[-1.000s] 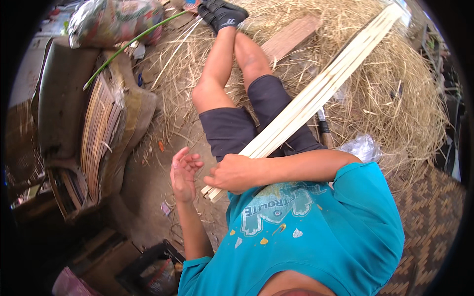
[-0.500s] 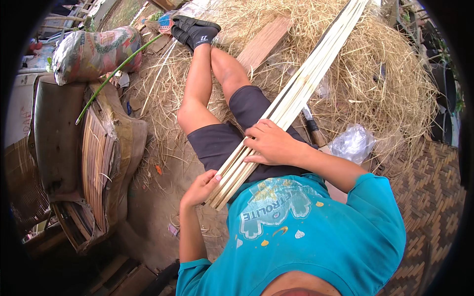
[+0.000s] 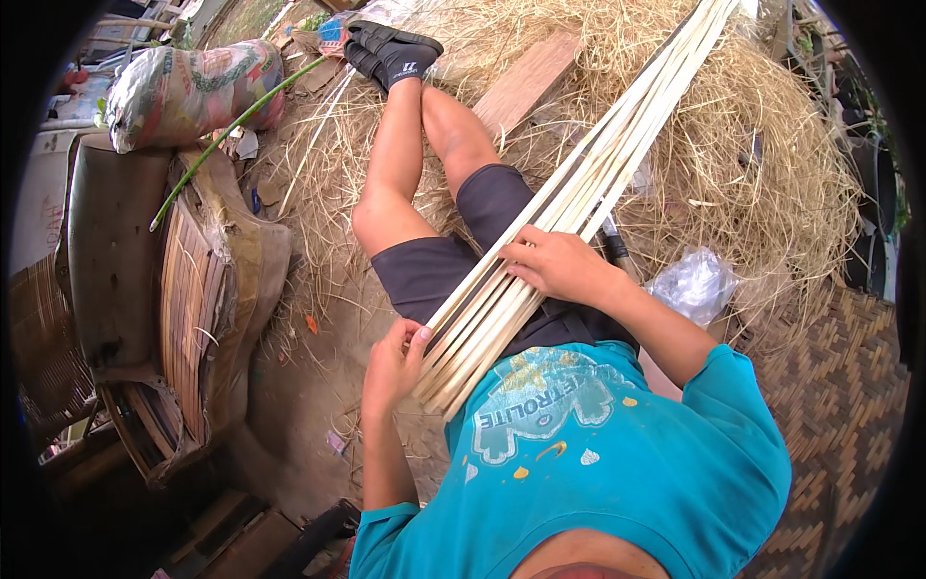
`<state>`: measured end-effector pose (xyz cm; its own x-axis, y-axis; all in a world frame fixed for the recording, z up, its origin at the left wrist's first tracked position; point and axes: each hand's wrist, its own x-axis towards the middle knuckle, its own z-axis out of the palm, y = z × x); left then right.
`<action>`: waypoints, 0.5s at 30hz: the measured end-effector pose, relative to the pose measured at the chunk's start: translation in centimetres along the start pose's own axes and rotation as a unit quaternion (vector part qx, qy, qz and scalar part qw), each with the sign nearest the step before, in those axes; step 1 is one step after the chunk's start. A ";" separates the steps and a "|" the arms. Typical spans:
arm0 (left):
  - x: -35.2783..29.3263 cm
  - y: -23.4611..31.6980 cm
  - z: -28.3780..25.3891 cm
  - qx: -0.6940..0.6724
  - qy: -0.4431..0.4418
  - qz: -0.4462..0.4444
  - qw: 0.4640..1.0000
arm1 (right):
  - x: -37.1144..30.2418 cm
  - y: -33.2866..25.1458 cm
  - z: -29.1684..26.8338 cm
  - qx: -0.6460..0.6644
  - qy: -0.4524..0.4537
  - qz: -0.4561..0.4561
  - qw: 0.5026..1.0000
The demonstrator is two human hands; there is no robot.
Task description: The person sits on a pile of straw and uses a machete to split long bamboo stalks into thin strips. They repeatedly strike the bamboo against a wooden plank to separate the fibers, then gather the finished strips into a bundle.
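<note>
A long bundle of pale split bamboo strips [image 3: 617, 159] lies slantwise across my lap, its near ends fanned out beside my shirt. One darker strip runs among the pale ones near the left edge. My left hand [image 3: 394, 362] is closed at that edge near the lower ends, its thumb against the outermost strip; the other fingertips are partly hidden. Farther up, my right hand [image 3: 559, 264] lies over the bundle, fingers curled onto the strips and pressing them against my thigh.
A wide heap of dry shavings [image 3: 762, 183] spreads ahead and right, with a wooden plank [image 3: 529, 82] on it. A dark-handled tool [image 3: 614, 246] and a clear plastic bag [image 3: 693, 286] lie right of my lap. Left are a worn, broken seat [image 3: 116, 261], green stalk [image 3: 231, 130] and stuffed sack [image 3: 193, 95].
The strips' near ends have spread wider apart. My left hand has shifted slightly up along the bundle's left edge, and my right hand slightly rightward. The whole view has shifted a little.
</note>
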<state>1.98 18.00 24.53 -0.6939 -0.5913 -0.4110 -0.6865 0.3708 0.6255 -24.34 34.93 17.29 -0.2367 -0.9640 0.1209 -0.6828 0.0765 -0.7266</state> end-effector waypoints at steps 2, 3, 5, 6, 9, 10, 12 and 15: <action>0.4 -0.1 0.1 0.011 0.020 0.018 1.000 | 0.8 1.4 0.7 -0.019 0.033 -0.051 0.998; 0.5 -0.4 0.2 0.022 0.032 0.034 0.999 | 1.0 2.1 1.3 -0.045 0.051 -0.081 0.994; 0.9 -0.5 0.1 0.042 0.040 0.045 0.997 | 1.4 1.9 0.8 -0.059 0.063 -0.104 0.991; 0.8 -0.4 -0.1 0.051 0.037 0.037 0.997 | 1.6 1.8 0.6 -0.067 0.070 -0.114 0.989; 0.7 -0.7 -0.2 0.062 0.022 0.027 0.997 | 2.0 2.3 -0.2 -0.055 0.029 -0.131 0.989; 0.7 -0.8 -0.2 0.066 0.017 0.024 0.997 | 2.1 2.3 -0.3 -0.054 0.022 -0.145 0.988; 0.9 -0.7 -0.3 0.060 -0.006 -0.004 0.998 | 2.1 2.7 0.2 -0.035 0.003 -0.147 0.988; 0.9 1.2 -0.8 0.042 -0.034 -0.013 0.998 | 2.4 3.4 1.4 0.006 0.048 -0.179 0.983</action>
<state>0.73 17.35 25.49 -0.6873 -0.5523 -0.4718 -0.7179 0.4172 0.5573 -26.31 32.57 14.17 -0.0470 -0.9005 0.4324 -0.7254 -0.2668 -0.6345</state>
